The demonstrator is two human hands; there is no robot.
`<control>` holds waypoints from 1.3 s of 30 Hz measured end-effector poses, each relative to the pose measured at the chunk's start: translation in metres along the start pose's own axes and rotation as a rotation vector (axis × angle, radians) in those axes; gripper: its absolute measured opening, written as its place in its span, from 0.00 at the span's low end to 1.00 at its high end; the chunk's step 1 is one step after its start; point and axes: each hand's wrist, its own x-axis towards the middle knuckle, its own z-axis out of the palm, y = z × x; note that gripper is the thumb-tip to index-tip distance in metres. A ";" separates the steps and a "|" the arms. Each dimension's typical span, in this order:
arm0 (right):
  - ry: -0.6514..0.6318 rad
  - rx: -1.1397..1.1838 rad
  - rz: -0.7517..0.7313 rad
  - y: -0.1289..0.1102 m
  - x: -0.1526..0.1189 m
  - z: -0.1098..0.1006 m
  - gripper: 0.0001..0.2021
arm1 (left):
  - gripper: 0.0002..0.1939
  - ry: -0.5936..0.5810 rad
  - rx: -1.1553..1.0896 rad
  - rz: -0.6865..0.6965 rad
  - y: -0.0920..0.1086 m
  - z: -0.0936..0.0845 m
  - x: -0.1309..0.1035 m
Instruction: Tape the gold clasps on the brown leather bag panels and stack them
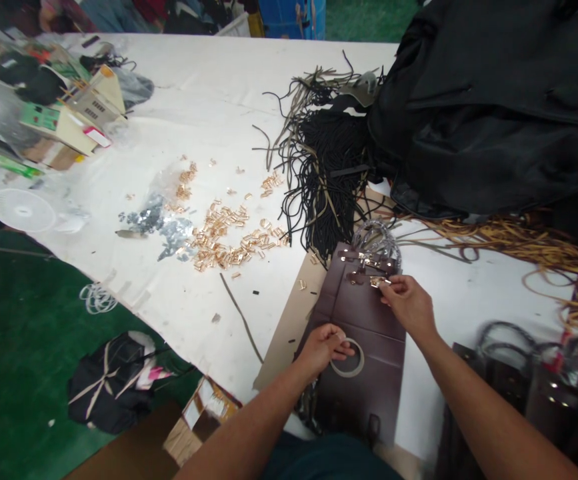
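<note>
A dark brown leather bag panel [359, 327] lies flat before me, with straps and gold-coloured metal fittings [363, 258] at its far end. My left hand [323, 347] is closed on the rim of a narrow roll of tape [347, 360], held over the middle of the panel. At the panel's far right, my right hand [409, 300] pinches a small gold-coloured metal fitting [379, 282] by a short strap. The fingers partly cover that fitting. Under the panel's left side shows a strip of brown cardboard [289, 320].
Loose gold-coloured metal pieces [223, 240] are scattered left of the panel, beside silvery bits [163, 227]. Black cords [323, 173] pile up beyond it, near a large black bag [493, 120]. Finished-looking brown bags [519, 387] stand at right. Tan cords [509, 247] lie behind them.
</note>
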 end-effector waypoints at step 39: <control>0.059 0.081 -0.116 0.007 -0.102 -0.065 0.29 | 0.31 0.081 0.713 0.535 0.054 0.045 -0.085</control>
